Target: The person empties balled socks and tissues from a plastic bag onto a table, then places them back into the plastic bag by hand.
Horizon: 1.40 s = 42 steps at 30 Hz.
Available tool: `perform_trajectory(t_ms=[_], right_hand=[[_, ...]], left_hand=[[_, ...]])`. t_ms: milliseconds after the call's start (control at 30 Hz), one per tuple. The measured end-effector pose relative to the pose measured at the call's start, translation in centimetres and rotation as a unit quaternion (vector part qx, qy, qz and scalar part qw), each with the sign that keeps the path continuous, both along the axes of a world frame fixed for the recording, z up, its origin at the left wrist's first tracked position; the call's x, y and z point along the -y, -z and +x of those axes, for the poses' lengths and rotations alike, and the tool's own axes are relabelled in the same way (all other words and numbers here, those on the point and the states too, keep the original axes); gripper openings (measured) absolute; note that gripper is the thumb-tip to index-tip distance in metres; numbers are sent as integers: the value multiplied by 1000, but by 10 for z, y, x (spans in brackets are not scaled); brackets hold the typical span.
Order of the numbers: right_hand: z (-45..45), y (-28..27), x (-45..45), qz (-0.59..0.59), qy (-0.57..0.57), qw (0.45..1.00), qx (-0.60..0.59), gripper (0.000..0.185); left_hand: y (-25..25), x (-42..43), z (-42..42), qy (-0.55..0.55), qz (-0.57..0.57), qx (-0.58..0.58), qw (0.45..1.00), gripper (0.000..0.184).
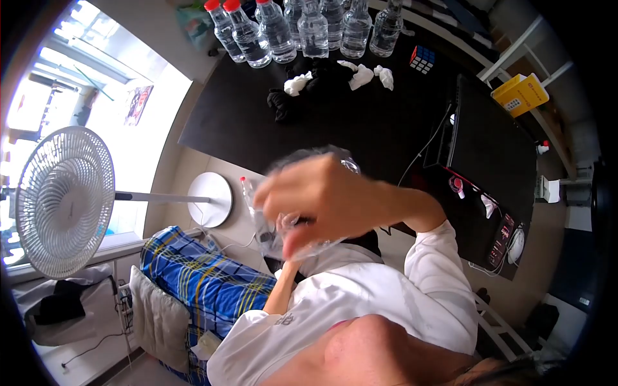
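My right hand (315, 193) is in front of my chest near the table's front edge, its fingers bent and smeared by motion. Clear, shiny plastic (267, 237) shows around and below the fingers, and they seem closed on it. Whether it is a bag or a bottle I cannot make out. More see-through plastic (315, 154) glints above the knuckles. Just left of the fingers is a small red cap (243, 179) on a clear neck. My left forearm (280, 291) rises from below, while the left hand is mostly hidden behind the plastic and my right hand.
Several clear red-capped bottles (244, 38) stand along the dark table's (232, 116) far edge. Before them lie black cloth (327, 77) and white crumpled pieces (362, 77). A puzzle cube (421, 59) and a monitor (492, 154) are on the right, a fan (66, 201) on the left.
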State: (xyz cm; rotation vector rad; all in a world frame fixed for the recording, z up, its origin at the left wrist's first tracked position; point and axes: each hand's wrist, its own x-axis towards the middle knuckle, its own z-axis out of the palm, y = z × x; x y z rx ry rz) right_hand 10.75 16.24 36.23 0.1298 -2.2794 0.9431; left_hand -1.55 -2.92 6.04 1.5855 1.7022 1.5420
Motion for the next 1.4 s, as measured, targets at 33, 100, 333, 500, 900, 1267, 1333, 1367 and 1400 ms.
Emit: perform_trajectory(t_ms=[33,100,333,500,900,1267,1333,1367,1400], right_hand=[[2,-4,-13,-21,64,997,-22,43],[9,-9,-51,-37,205,978,-30,29],[38,112,-196,98,619,689,363,66],[51,134,-213,-3,567,711,416,55],[74,-29,-79,32,153,978,140,42],[29,-7,-3,133,-42,958,251,76],[30,-10,-10,166,-61,969,171,65],[30,-17,-18,107,-120,979,124,58],[28,-23,-27,47,-177,980,77,51]], left_hand=[[3,3,3,-1,-11,39,999,86],[9,8,10,3,-35,200,979,119],[36,18,0,-34,-70,130,988,104],[42,14,-6,-19,-41,150,988,96],[44,16,-6,-64,46,268,960,80],[55,44,-15,-24,-58,196,979,91],[62,50,-15,-25,-93,202,975,95],[59,51,-14,-25,-110,205,972,97],[67,53,-16,-20,-126,206,970,97]])
